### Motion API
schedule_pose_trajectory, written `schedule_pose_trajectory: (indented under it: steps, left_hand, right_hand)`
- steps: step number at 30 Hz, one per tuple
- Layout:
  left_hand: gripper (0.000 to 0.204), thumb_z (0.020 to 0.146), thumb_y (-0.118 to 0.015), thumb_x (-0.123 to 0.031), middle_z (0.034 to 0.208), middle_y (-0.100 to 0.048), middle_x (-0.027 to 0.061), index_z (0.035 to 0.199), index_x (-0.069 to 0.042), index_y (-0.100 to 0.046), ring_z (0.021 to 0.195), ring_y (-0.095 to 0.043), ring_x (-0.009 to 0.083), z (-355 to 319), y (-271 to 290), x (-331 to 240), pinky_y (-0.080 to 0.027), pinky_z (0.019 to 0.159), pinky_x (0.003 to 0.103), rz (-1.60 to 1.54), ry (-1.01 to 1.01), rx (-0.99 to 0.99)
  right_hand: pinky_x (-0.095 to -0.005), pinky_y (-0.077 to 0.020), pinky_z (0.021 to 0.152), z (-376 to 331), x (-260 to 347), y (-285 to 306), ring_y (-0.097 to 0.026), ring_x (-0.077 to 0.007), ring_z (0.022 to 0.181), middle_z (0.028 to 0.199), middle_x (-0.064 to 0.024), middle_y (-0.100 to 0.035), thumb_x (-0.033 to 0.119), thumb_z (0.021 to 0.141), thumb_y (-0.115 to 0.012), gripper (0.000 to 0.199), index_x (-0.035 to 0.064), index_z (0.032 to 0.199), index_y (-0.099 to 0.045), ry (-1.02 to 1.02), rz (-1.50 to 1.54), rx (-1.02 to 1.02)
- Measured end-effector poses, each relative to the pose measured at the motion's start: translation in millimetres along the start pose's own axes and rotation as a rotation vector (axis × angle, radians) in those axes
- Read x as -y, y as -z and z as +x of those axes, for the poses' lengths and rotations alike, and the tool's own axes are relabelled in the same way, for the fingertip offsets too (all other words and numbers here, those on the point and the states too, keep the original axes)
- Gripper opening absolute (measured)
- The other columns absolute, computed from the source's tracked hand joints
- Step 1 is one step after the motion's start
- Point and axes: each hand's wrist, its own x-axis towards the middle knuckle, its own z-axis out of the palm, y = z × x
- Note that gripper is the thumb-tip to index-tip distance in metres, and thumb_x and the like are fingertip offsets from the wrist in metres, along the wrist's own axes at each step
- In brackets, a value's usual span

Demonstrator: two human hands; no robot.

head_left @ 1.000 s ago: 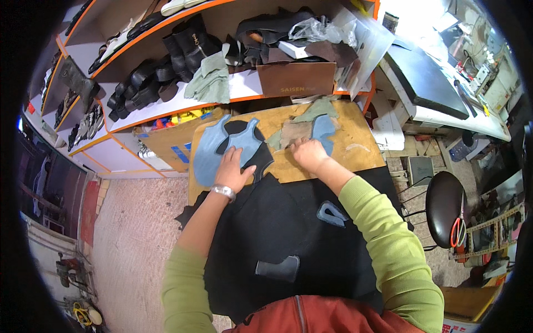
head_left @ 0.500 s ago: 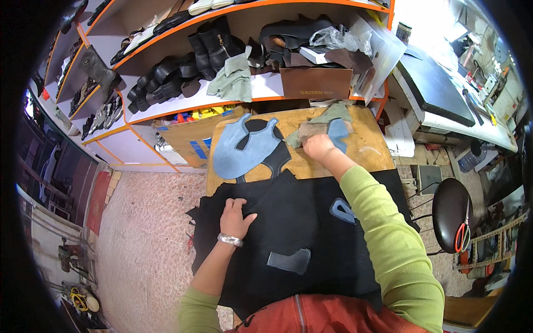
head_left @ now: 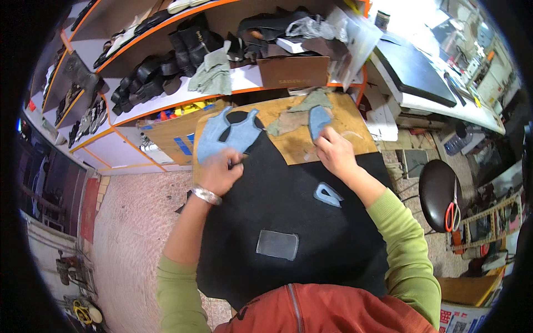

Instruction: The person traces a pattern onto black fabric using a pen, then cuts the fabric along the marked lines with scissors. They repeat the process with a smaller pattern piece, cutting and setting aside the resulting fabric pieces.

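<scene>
My left hand (head_left: 219, 171) is blurred, its fingers curled at the upper left edge of a large black sheet of material (head_left: 266, 194). Beside it lies a light-blue cut piece (head_left: 244, 136) with a hole, its lower part hidden by the hand and sheet. With closed fingers, my right hand (head_left: 334, 151) pinches the lower end of a smaller blue piece (head_left: 318, 119). Next to that piece are grey-green and tan scraps (head_left: 308, 102). On the sheet rest a blue loop-shaped piece (head_left: 327, 194) and a dark grey rectangular piece (head_left: 277, 245).
The wooden table (head_left: 355, 130) shows beyond the sheet. Behind it, a shelf (head_left: 239, 83) holds shoes, boots and a brown box (head_left: 294, 72). At the right, red-handled scissors (head_left: 452, 213) lie on a dark round stool (head_left: 438, 188); a white workbench (head_left: 477, 114) stands farther back.
The black sheet has shifted away from me, covering part of the blue piece. My left hand moved up and away; my right hand came back from the scraps to the smaller blue piece.
</scene>
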Motion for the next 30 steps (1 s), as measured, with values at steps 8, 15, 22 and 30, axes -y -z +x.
schedule_pose_trajectory:
  steps: [8, 15, 22, 30]
  left_hand:
    - [0.012, 0.077, -0.061, -0.018, 0.122, -0.063, 0.0093, 0.088, -0.013, -0.060, 0.071, -0.057, 0.0180, -20.0, -10.8, -161.9, -0.048, 0.057, 0.032, 0.627, -0.975, 0.203]
    - [0.019, 0.081, -0.069, -0.027, 0.127, -0.060, 0.0119, 0.083, -0.010, -0.062, 0.095, -0.060, 0.0226, -157.9, -82.1, -72.0, -0.053, 0.073, 0.036, 0.560, -0.568, 0.632]
    - [0.037, 0.076, -0.079, -0.017, 0.111, -0.058, 0.0132, 0.105, -0.003, -0.061, 0.095, -0.062, 0.0307, -179.1, -78.5, -33.5, -0.052, 0.083, 0.038, 0.077, 0.311, -0.011]
    - [0.069, 0.067, -0.085, -0.014, 0.116, -0.058, 0.0209, 0.125, 0.005, -0.053, 0.097, -0.063, 0.0277, -151.0, -94.7, -7.8, -0.052, 0.087, 0.037, -0.106, 0.701, -0.131]
  right_hand:
    - [-0.0315, -0.0485, 0.065, -181.2, 46.9, 87.1, -0.060, -0.0182, 0.079, 0.089, -0.0026, -0.053, 0.019, 0.079, -0.059, 0.011, 0.0146, 0.090, -0.060, 0.177, -0.074, 0.434]
    - [-0.0394, -0.0532, 0.074, -198.1, 36.3, 143.9, -0.062, -0.0268, 0.089, 0.095, -0.0070, -0.063, 0.012, 0.080, -0.059, 0.030, 0.0102, 0.109, -0.064, -0.168, -0.031, 0.393]
    - [-0.0477, -0.0463, 0.094, -353.3, -141.7, 282.5, -0.056, -0.0394, 0.109, 0.114, -0.0211, -0.060, 0.012, 0.085, -0.057, 0.031, 0.0021, 0.114, -0.061, -0.944, -0.835, 0.147]
    - [-0.0509, -0.0469, 0.091, -394.4, -173.5, 281.8, -0.056, -0.0442, 0.108, 0.117, -0.0244, -0.053, 0.008, 0.086, -0.050, 0.029, 0.0013, 0.115, -0.053, -1.318, -0.806, 0.146]
